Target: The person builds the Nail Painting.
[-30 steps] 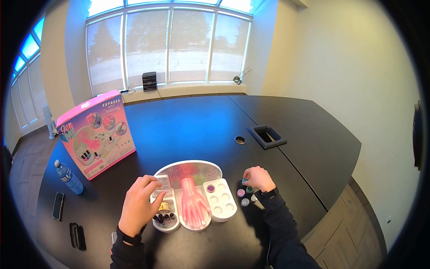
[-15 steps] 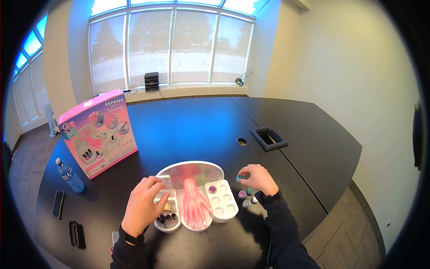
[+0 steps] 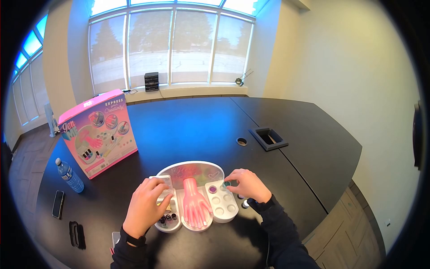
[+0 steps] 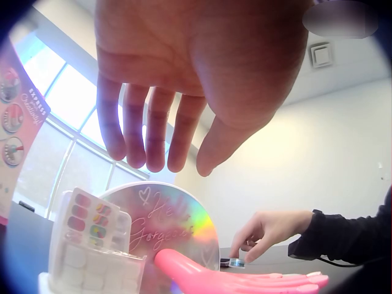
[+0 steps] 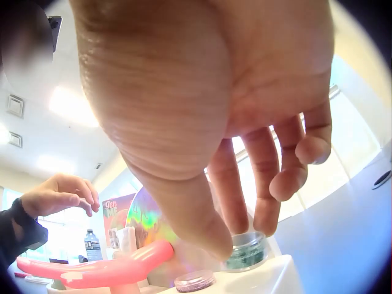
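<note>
My right hand (image 3: 251,184) pinches a small clear jar of teal glitter (image 5: 245,251) between thumb and fingers, at the top right well of the white tray (image 3: 218,209). A purple glitter jar (image 3: 212,189) sits in the top left well. Relaxed and holding nothing visible, my left hand (image 3: 144,205) hovers over the left compartment, where dark-capped bottles (image 3: 168,218) lie. Between the compartments rests a pink model hand (image 3: 193,204), before a shiny rounded backboard (image 4: 177,214). A sheet of colourful nail stickers (image 4: 90,215) stands at the left.
A pink box (image 3: 99,134) stands at the back left, with a water bottle (image 3: 69,175), phone (image 3: 58,204) and black case (image 3: 76,235) nearby. Other small jars, partly hidden, are by my right wrist. A square table opening (image 3: 268,138) lies farther back.
My right hand has lifted the teal jar from beside the other jars and carried it left to the tray's upper right well. My left hand has barely moved.
</note>
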### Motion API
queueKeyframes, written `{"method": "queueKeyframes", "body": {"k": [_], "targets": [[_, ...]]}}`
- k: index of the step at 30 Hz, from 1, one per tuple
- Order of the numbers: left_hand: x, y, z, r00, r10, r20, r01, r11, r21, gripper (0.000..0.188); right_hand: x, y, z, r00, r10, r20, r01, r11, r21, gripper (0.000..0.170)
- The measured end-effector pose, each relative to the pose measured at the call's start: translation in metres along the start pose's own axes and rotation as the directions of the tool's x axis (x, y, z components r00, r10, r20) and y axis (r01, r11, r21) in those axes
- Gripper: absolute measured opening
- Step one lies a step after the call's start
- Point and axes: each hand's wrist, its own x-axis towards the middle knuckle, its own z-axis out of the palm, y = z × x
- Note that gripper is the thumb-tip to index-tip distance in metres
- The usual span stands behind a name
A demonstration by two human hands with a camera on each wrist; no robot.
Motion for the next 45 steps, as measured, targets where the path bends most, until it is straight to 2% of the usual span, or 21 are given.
{"method": "queueKeyframes", "body": {"k": [4,26,28,34,37,41,43,45], "targets": [[0.0,-0.002,0.002,0.999,0.048,-0.009,-0.048,0.999,0.005,0.019,0.001,0.002,0.007,1.0,-0.031,0.004,0.031,0.999,-0.035,0.028],[0.0,0.001,-0.001,1.0,0.013,-0.005,-0.013,1.0,-0.007,0.019,0.001,0.0,0.014,0.996,0.013,0.083,-0.007,0.997,-0.07,0.028],[0.0,0.0,-0.001,0.998,0.057,-0.023,-0.057,0.998,0.003,0.018,0.001,0.001,0.015,0.996,0.011,0.086,-0.005,0.998,-0.067,0.028],[0.0,0.0,0.0,0.998,0.063,-0.029,-0.062,0.998,0.005,0.019,0.001,0.002,0.004,0.998,0.016,0.061,-0.013,0.999,-0.04,0.028],[0.001,0.003,-0.004,1.0,0.004,0.0,-0.004,1.0,-0.002,0.019,0.0,0.01,-0.006,0.995,0.072,0.063,-0.072,0.997,-0.012,0.025],[0.0,0.002,-0.002,1.0,0.008,-0.003,-0.008,1.0,-0.003,0.019,-0.005,0.035,-0.009,0.993,0.113,0.044,-0.112,0.993,-0.025,0.027],[0.0,0.002,-0.002,1.0,0.007,-0.003,-0.007,1.0,-0.007,0.019,-0.007,0.043,-0.01,0.964,0.219,0.152,-0.204,0.973,-0.105,0.032],[0.0,0.003,-0.002,1.0,0.006,0.0,-0.006,1.0,-0.006,0.019,-0.009,0.044,-0.011,0.942,0.274,0.193,-0.254,0.959,-0.123,0.034]]}}
